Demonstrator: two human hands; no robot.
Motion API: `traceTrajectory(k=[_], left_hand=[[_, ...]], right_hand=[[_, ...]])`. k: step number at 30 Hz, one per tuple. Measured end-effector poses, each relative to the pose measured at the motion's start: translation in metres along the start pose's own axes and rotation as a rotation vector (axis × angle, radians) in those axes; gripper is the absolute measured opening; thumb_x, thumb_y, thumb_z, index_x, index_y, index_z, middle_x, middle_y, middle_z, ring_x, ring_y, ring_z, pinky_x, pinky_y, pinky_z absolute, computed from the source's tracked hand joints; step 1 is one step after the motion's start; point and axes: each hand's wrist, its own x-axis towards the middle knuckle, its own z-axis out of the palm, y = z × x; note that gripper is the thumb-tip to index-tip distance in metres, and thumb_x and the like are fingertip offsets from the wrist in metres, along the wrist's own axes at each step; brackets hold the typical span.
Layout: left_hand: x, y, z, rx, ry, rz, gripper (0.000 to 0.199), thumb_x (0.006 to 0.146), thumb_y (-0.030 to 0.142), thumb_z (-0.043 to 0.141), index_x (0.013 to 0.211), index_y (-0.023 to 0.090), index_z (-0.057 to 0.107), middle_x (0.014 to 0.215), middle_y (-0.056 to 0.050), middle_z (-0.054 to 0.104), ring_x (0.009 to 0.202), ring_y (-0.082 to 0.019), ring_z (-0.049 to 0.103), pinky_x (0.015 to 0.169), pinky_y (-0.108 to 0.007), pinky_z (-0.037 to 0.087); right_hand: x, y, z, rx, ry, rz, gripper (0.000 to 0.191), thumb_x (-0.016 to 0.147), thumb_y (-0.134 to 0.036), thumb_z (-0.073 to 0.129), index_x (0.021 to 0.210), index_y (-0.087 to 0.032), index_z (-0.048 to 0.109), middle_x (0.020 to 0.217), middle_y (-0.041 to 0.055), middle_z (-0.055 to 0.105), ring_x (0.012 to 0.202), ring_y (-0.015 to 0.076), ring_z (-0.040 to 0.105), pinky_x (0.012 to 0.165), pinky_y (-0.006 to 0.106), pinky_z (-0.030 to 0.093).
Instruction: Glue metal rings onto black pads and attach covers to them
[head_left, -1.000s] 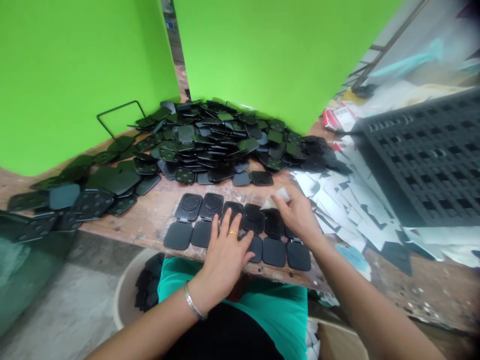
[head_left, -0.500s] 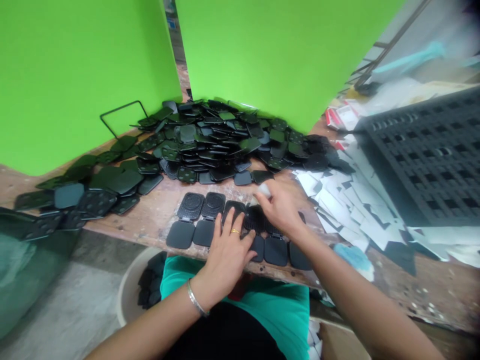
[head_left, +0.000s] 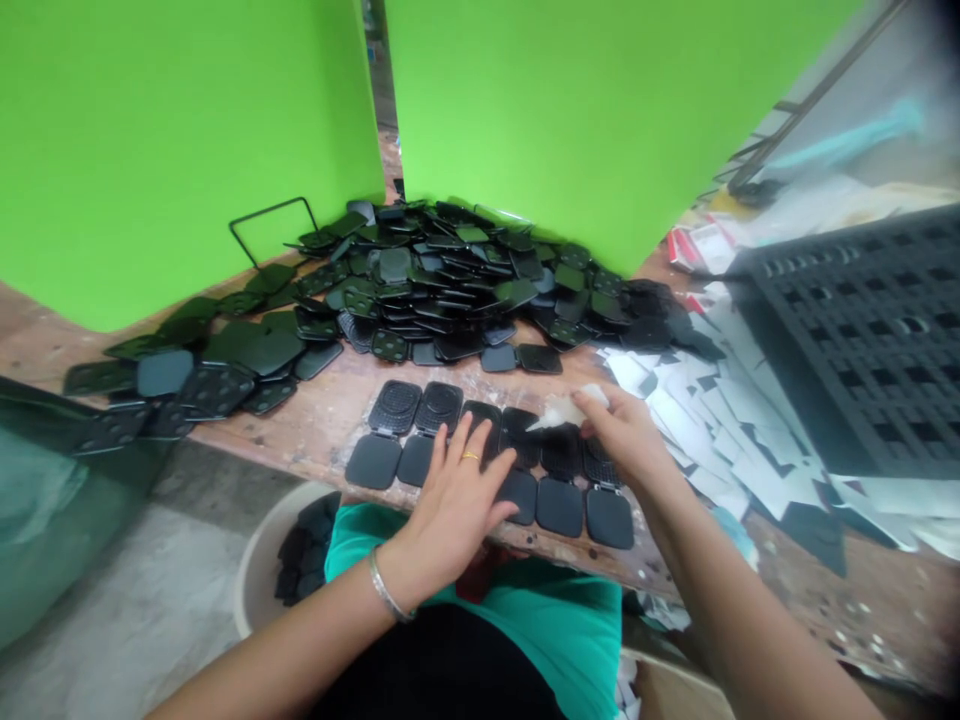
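Observation:
Hinged black compact cases [head_left: 373,462] lie unfolded side by side along the table's front edge, their patterned halves away from me and smooth halves nearer. My left hand [head_left: 450,500] rests over the middle ones, fingers spread, and hides parts of them. In my right hand [head_left: 626,430] is a small white squeeze bottle [head_left: 571,408] with a pointed nozzle, tilted so the tip points left and down over a case's far half. Whether the tip touches that case, I cannot tell.
A large heap of black cases [head_left: 450,290] covers the back of the wooden table [head_left: 307,435] before green panels [head_left: 600,110]. White cut pieces [head_left: 712,400] and a dark slotted crate [head_left: 877,350] are on the right. A bucket [head_left: 251,560] holding black pieces stands below.
My right hand has moved right with the squeeze bottle, uncovering more of the cases and showing the nozzle. My left hand stays spread on the cases. The view has shifted slightly.

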Motion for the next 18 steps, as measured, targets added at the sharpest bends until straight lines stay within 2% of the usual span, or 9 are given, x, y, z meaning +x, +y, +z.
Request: traceTrajectory(k=[2,5,8,12,18], left_hand=[[-0.007,-0.009,-0.004,0.026,0.039,-0.027,0.049,0.087,0.032,0.07,0.132,0.019,0.057,0.149,-0.022,0.041,0.146,-0.041,0.024,0.115,-0.066,0.027],[-0.017,-0.023,-0.006,0.071,0.083,-0.069,0.04,0.088,0.033,0.069,0.126,0.021,0.063,0.147,-0.02,0.043,0.146,-0.043,0.025,0.114,-0.067,0.027],[-0.022,-0.031,-0.002,0.085,0.089,-0.081,0.038,0.087,0.035,0.069,0.124,0.026,0.066,0.146,-0.019,0.043,0.144,-0.045,0.027,0.113,-0.067,0.028],[-0.022,-0.033,0.001,0.097,0.091,-0.081,0.039,0.087,0.036,0.069,0.124,0.027,0.066,0.145,-0.019,0.045,0.143,-0.045,0.03,0.112,-0.067,0.029],[-0.019,-0.029,-0.003,0.096,0.085,-0.089,0.036,0.087,0.033,0.07,0.122,0.027,0.068,0.144,-0.019,0.048,0.142,-0.044,0.032,0.113,-0.067,0.028]], right_hand=[[0.001,-0.005,0.009,0.116,0.0,0.004,0.034,0.078,-0.055,0.06,0.075,-0.02,0.061,0.059,-0.0008,0.058,0.054,0.0157,0.05,0.051,0.027,0.038],[0.004,-0.016,0.026,0.157,-0.003,-0.04,0.034,0.075,-0.054,0.061,0.075,-0.02,0.061,0.059,-0.0008,0.057,0.053,0.0149,0.048,0.049,0.027,0.037],[0.008,-0.024,0.042,0.099,0.017,-0.099,0.034,0.077,-0.054,0.058,0.074,-0.02,0.058,0.06,-0.0011,0.055,0.055,0.0152,0.049,0.051,0.027,0.037],[0.016,-0.028,0.058,0.004,0.06,-0.174,0.032,0.079,-0.052,0.055,0.073,-0.02,0.055,0.062,-0.0006,0.054,0.059,0.0159,0.049,0.056,0.027,0.036],[0.018,-0.035,0.065,-0.145,0.046,-0.283,0.026,0.083,-0.046,0.051,0.074,-0.022,0.051,0.064,0.0004,0.054,0.062,0.0173,0.048,0.057,0.027,0.034]])
